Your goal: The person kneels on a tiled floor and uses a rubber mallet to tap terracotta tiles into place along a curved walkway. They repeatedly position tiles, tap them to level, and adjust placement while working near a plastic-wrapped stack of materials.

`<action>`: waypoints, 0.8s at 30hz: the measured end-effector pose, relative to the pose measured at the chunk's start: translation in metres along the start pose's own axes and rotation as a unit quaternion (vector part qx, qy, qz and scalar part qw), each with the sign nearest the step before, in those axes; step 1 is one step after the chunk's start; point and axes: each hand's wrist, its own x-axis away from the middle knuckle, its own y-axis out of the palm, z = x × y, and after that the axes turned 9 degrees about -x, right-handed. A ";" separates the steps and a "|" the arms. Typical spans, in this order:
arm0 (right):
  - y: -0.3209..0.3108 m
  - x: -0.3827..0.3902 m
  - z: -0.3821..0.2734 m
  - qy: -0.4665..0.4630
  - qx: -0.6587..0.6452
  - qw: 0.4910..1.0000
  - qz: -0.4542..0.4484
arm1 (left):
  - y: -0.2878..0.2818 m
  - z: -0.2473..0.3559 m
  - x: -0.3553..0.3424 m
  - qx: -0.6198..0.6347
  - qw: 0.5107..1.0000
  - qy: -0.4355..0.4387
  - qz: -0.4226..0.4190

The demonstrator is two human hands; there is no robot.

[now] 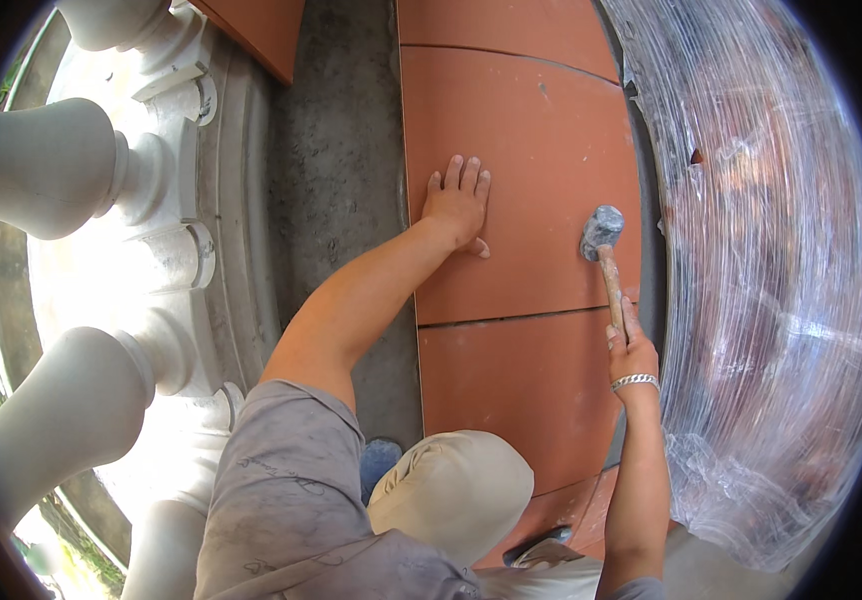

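Observation:
My left hand [458, 207] lies flat on a large terracotta floor tile [541, 130], fingers spread, near the tile's left edge. With my right hand [633, 350] I grip the wooden handle of a mallet [604, 228], whose grey, worn head is over the right part of the same tile. Whether the head touches the tile I cannot tell. Between this tile and the nearer tile [511, 400] runs a narrow dark gap. Another tile [511, 22] lies beyond it.
A strip of grey mortar or concrete [336, 190] runs left of the tiles, beside a pale balustrade with rounded balusters [51, 165]. A loose terracotta tile [256, 30] is at the far left. On the right stands a bulky stack wrapped in clear plastic [761, 270]. My knee [456, 490] is close by.

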 end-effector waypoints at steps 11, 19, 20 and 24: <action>0.023 -0.030 -0.074 0.250 -0.493 0.833 0.006 | 0.000 -0.004 0.003 -0.001 1.000 0.002 0.000; 0.029 -0.043 -0.068 0.226 -0.456 0.861 -0.020 | 0.002 -0.004 0.004 -0.007 1.000 -0.001 -0.003; 0.031 -0.045 -0.071 0.230 -0.407 0.883 -0.028 | 0.001 -0.004 0.004 -0.007 1.000 -0.001 -0.005; 0.037 -0.053 -0.083 0.197 -0.551 0.810 0.030 | 0.001 -0.004 0.006 -0.008 1.000 -0.006 -0.006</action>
